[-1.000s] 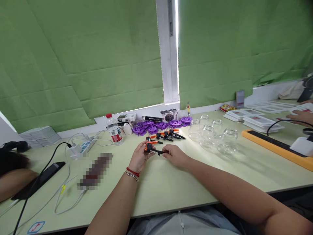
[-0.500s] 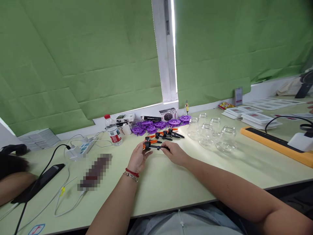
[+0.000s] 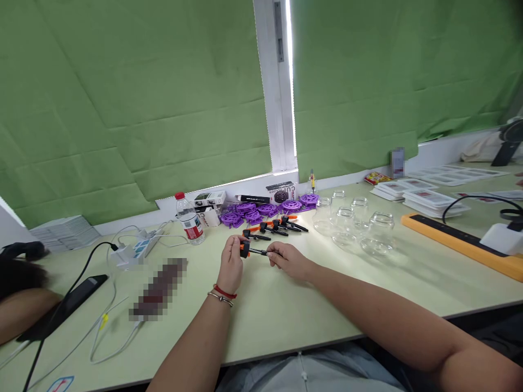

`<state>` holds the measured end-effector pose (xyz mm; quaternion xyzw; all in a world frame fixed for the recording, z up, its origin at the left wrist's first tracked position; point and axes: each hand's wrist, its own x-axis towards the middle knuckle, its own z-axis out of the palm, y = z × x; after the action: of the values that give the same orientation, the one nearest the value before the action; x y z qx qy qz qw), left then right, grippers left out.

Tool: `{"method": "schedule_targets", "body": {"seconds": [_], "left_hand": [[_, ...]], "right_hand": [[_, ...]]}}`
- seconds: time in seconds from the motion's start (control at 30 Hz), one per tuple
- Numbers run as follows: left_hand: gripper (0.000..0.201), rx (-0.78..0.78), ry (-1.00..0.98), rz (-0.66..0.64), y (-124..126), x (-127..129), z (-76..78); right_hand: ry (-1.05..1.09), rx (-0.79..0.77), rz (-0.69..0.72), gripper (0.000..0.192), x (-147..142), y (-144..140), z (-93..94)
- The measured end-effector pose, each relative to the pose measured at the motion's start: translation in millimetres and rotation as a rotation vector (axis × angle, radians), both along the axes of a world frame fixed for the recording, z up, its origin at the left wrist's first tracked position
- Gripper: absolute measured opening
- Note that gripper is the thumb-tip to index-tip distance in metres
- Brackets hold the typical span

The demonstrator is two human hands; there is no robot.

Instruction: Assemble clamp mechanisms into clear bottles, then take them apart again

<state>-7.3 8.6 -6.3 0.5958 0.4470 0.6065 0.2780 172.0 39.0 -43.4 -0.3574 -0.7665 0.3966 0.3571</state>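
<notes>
Between my two hands, just above the table, is a black-and-orange tool with a thin dark shaft (image 3: pixel 257 251). My left hand (image 3: pixel 231 267) is closed round its thick black end, where a bit of orange shows. The fingers of my right hand (image 3: pixel 286 258) pinch the far right tip of the shaft. Right behind my hands lie several similar black-and-orange tools (image 3: pixel 280 224), side by side on the table. Beyond them is a row of purple openwork discs (image 3: pixel 267 209). The exact kind of the held tool is too small to tell.
Several clear glass jars (image 3: pixel 378 231) stand to the right, before an orange-and-black bar (image 3: pixel 461 242). White card stacks (image 3: pixel 435 200) lie farther back. On the left are a red-capped bottle (image 3: pixel 190 220), a power strip (image 3: pixel 143 247), cables, a blurred phone (image 3: pixel 159 288) and another person's arm (image 3: pixel 26 310).
My left hand has turned over, its back now upward, gripping the tool's thick end. My right hand has shifted slightly down at the shaft's tip. The orange part is now mostly covered.
</notes>
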Motion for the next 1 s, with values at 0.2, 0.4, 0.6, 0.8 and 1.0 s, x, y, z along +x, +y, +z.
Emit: {"method": "schedule_targets", "body": {"seconds": [0.2, 0.4, 0.6, 0.8, 1.0], "left_hand": [[0.034, -0.062, 0.038, 0.081, 4, -5, -10.9], [0.020, -0.001, 0.233, 0.141, 3, -5, -11.4], [0.042, -0.047, 0.208, 0.110, 3, -3, -11.8], [0.043, -0.066, 0.276, 0.075, 4, -4, -10.9], [0.027, -0.138, 0.311, 0.028, 7, -8, -11.3]], "right_hand": [[0.076, -0.162, 0.085, 0.020, 0, -3, 2.9], [0.126, -0.249, 0.110, 0.024, 1, -2, 1.6], [0.143, -0.311, 0.101, 0.028, 2, -4, 6.1], [0.114, -0.302, 0.126, 0.028, 1, -3, 2.6], [0.044, -0.289, 0.102, 0.027, 3, -1, -0.3]]}}
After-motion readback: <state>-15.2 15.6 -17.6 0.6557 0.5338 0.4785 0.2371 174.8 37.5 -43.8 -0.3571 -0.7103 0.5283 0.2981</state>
